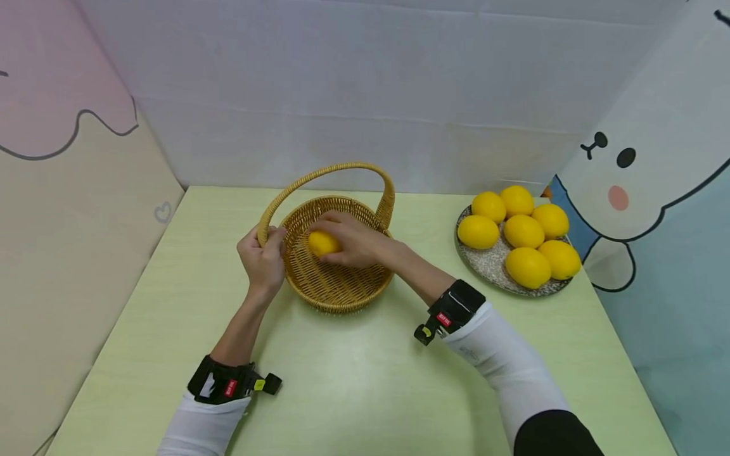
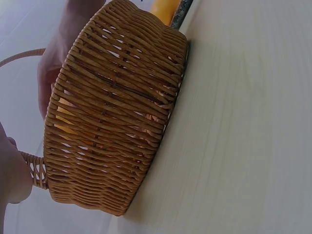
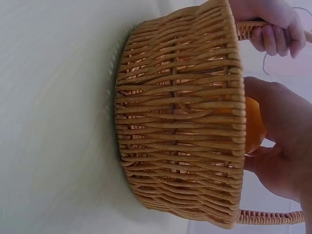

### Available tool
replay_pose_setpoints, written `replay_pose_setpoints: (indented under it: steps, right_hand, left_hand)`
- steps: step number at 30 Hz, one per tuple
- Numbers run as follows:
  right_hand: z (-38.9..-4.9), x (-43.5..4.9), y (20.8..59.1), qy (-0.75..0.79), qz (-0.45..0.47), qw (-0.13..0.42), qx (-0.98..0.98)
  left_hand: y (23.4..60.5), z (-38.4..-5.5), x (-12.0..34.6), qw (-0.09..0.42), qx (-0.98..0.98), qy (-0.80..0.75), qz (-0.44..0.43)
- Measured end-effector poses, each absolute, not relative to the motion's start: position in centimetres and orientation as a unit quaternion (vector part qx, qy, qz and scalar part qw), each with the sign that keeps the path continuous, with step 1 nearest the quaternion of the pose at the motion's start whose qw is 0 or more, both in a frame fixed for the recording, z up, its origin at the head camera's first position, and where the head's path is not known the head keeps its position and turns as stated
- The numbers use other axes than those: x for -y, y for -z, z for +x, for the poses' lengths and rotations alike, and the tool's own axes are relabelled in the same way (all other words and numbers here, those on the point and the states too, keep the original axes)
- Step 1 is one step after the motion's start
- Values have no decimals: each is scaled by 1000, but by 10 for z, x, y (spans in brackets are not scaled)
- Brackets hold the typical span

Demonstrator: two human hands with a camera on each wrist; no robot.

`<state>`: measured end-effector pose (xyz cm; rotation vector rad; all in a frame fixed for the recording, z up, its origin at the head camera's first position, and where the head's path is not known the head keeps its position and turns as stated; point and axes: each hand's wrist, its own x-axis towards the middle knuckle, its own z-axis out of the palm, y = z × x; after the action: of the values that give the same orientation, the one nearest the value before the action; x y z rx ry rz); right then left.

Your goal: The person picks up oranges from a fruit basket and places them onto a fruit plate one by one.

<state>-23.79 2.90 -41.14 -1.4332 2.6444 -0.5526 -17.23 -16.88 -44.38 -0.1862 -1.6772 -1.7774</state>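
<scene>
A round wicker basket (image 1: 336, 294) with a tall arched handle stands on the table. My left hand (image 1: 263, 256) grips the left side of that handle (image 1: 319, 172), its fingers wrapped round it, as the right wrist view also shows. Inside the basket my right hand (image 1: 353, 240) holds a yellow lemon (image 1: 322, 243) between thumb and fingers. From the right wrist view, the lemon (image 3: 254, 126) shows at rim height, partly behind the weave. The left wrist view has the basket's side (image 2: 112, 107) filling most of it, hiding most of the right hand.
A speckled grey plate (image 1: 485, 263) at the right end of the table carries several lemons (image 1: 523, 232). A pale wall (image 1: 365, 76) rises behind the table (image 1: 348, 380), with decorated panels at both sides.
</scene>
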Motion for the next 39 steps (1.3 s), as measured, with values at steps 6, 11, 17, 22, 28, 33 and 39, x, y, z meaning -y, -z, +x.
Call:
replay_pose_setpoints:
  steps: [6,11,17,22,28,33,39]
  right_hand:
    - [-229,-41,404,219,-463,3,-859]
    - [-222,-50,399,254,-466,-41,-847]
    - [-213,-57,399,307,-477,-102,-817]
    - [-208,-60,397,346,-485,-129,-793]
    - [-206,-60,397,357,-484,-130,-788]
    - [-206,-61,396,358,-485,-131,-787]
    - [-204,-70,396,360,-481,-136,-788]
  left_hand:
    - [446,-173,170,345,645,677,-82]
    - [444,-173,169,343,644,679,-79]
    - [444,-172,169,341,642,683,-72]
    - [443,-171,169,342,642,682,-75]
    - [443,-172,169,339,639,687,-72]
    - [443,-172,169,335,637,691,-69]
    - [444,-172,169,338,642,685,-67]
